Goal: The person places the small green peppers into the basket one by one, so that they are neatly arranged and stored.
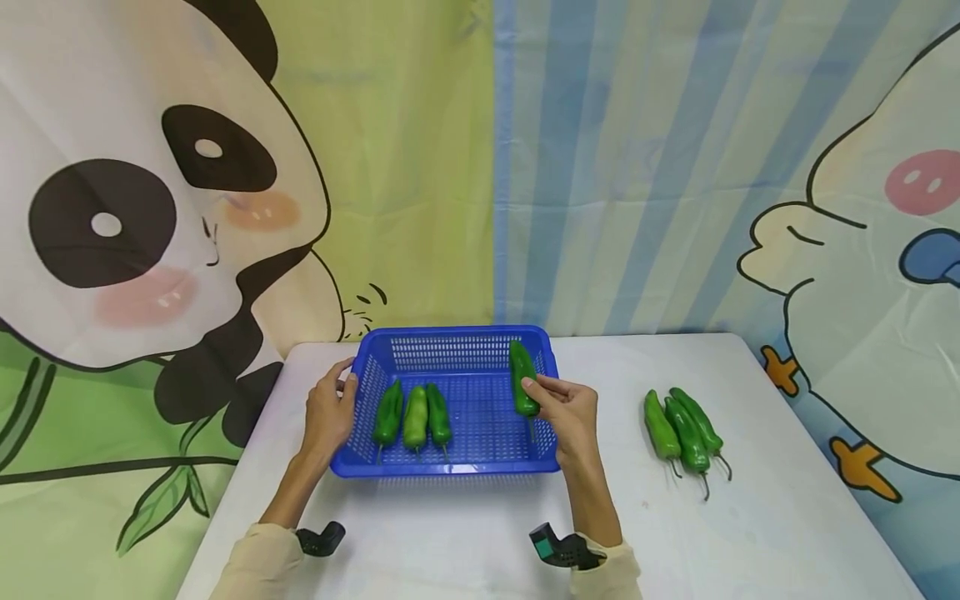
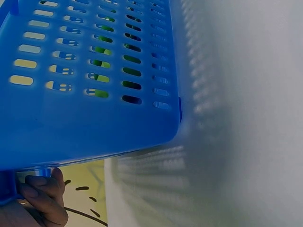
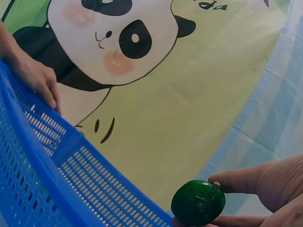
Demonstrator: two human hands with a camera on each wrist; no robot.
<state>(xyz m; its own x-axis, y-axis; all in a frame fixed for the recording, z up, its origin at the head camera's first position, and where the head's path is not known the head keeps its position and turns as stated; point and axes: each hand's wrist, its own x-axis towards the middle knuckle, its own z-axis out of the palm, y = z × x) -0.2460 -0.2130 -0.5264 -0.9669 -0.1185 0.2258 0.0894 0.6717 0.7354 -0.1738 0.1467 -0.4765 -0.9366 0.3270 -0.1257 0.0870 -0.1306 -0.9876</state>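
Observation:
A blue plastic basket (image 1: 480, 465) stands on the white table. My left hand (image 1: 330, 408) grips its left rim, with fingers curled at the edge in the left wrist view. My right hand (image 1: 570, 408) pinches a green pepper (image 1: 522, 375) between thumb and fingers, over the basket's right side. The right wrist view shows this pepper (image 3: 196, 203) stem end on. Inside the basket, to the left, lie three more peppers side by side: a dark green one (image 1: 388, 414), a lighter one (image 1: 416, 419) and a slim one (image 1: 438, 415).
Three green peppers (image 1: 686, 433) lie close together on the white table (image 1: 780, 517), right of the basket. Behind the table hangs a printed curtain (image 1: 420, 167) with a panda and stripes. Dark wrist mounts (image 1: 562, 548) sit on both forearms.

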